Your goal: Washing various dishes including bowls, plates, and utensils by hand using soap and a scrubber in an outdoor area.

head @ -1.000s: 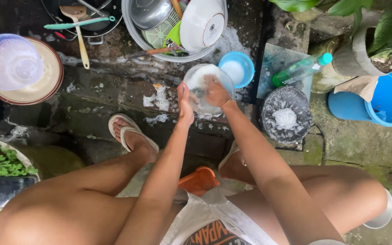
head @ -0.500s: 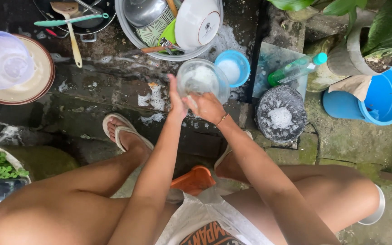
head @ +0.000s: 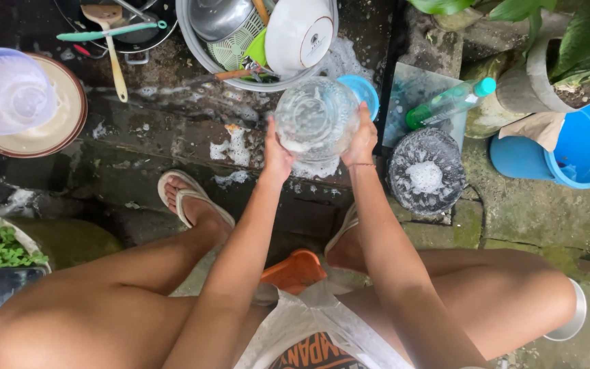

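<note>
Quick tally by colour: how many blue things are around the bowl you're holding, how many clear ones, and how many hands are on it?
Blue: 2 (small blue bowl, blue bucket)
Clear: 2 (soapy glass bowl, clear plastic bowl)
Hands on the glass bowl: 2 (left hand, right hand)
Total: 6

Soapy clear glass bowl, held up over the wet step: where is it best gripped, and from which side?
Grip the clear glass bowl by its curved outer wall, from two opposite sides at once. It is round, with no handle, and coated in foam, so a one-sided pinch would likely slip. The left hand and right hand already cup it that way, palms on the wall, fingers wrapping toward the rim.
</note>
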